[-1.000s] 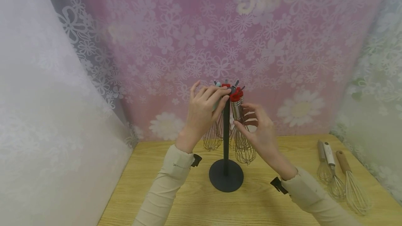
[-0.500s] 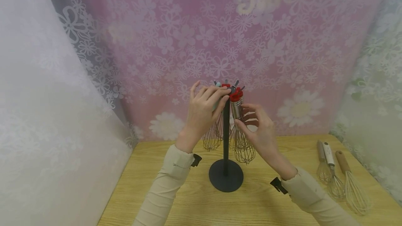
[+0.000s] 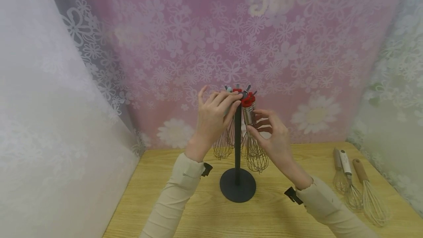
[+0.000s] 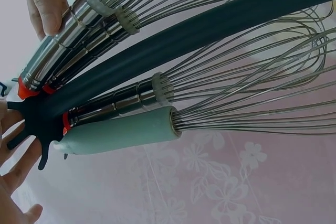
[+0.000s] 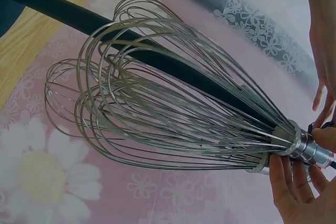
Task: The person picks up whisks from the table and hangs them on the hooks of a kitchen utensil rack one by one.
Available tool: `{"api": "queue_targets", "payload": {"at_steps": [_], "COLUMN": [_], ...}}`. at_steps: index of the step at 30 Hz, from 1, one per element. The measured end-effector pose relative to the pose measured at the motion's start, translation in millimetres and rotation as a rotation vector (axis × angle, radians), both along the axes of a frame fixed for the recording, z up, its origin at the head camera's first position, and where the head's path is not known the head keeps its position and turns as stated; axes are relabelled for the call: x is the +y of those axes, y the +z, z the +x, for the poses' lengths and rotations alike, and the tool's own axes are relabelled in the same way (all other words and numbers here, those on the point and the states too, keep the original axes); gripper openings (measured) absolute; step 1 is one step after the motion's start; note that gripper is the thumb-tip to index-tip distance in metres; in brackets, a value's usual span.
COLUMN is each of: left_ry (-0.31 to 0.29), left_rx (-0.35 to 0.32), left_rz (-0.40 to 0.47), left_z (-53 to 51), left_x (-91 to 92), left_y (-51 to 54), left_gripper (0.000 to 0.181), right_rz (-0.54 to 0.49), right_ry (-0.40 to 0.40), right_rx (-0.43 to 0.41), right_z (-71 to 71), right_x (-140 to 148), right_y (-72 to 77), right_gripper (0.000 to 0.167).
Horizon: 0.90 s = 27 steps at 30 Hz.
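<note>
A black stand (image 3: 237, 146) carries several hanging whisks around its hooked top. The left hand (image 3: 213, 115) rests with extended fingers on the stand's top; in the left wrist view its fingers lie behind the black hooks (image 4: 39, 121). The right hand (image 3: 274, 135) pinches the steel handle (image 3: 248, 116) of a red-topped whisk between thumb and fingers. Beside it hangs another steel-handled whisk, and across the pole are a third steel-handled whisk (image 4: 123, 100) and a mint-green-handled whisk (image 4: 123, 132). In the right wrist view the wire loops (image 5: 157, 103) overlap.
The stand's round black base (image 3: 238, 194) sits on the wooden table (image 3: 158, 201). At the table's right lie three whisks: one grey-handled (image 3: 337, 159), one white-handled (image 3: 345, 162) and one wooden-handled (image 3: 361, 170). Flower-patterned curtains (image 3: 185, 47) stand behind and at both sides.
The right thumb has risen slightly along the steel handle, and the held whisk has shifted a little to the left. The left hand stays on the stand's top.
</note>
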State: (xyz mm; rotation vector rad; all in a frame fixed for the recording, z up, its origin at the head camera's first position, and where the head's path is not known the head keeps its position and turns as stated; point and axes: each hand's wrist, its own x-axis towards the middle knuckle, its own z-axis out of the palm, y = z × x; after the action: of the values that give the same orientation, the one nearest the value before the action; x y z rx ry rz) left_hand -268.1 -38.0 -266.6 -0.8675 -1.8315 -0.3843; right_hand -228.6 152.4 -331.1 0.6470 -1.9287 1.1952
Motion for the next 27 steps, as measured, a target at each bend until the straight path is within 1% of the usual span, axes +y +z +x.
{"api": "queue_targets", "payload": {"at_steps": [8, 13, 16, 20, 23, 27], "left_ry": [0.076, 0.107, 0.097, 0.061, 0.037, 0.012], "left_rx": [0.038, 0.062, 0.055, 0.012, -0.026, -0.052], "left_rz": [0.004, -0.005, -0.002, -0.002, -0.008, -0.015], "left_z": [1.3, 0.5, -0.1, -1.4, -4.2, -10.2], "left_x": [3.5, 5.4, 5.6, 3.2, -1.8, -9.2], "left_y": [2.8, 3.8, 4.6, 7.0, 8.7, 11.1], "left_gripper": [0.023, 0.024, 0.024, 0.028, 0.034, 0.038], "right_rz": [0.017, 0.023, 0.022, 0.022, 0.019, 0.008], "right_ry": [-0.024, -0.032, -0.037, -0.04, -0.039, -0.027], "right_rx": [0.035, 0.029, 0.023, 0.019, 0.015, 0.011], "right_z": [-5.0, -7.1, -6.8, -6.5, -6.2, -6.3], "right_x": [4, 7, 7, 8, 8, 9], "right_y": [-2.2, -3.4, -3.4, -3.0, -3.0, -3.4], "right_gripper": [0.051, 0.051, 0.051, 0.05, 0.05, 0.05]}}
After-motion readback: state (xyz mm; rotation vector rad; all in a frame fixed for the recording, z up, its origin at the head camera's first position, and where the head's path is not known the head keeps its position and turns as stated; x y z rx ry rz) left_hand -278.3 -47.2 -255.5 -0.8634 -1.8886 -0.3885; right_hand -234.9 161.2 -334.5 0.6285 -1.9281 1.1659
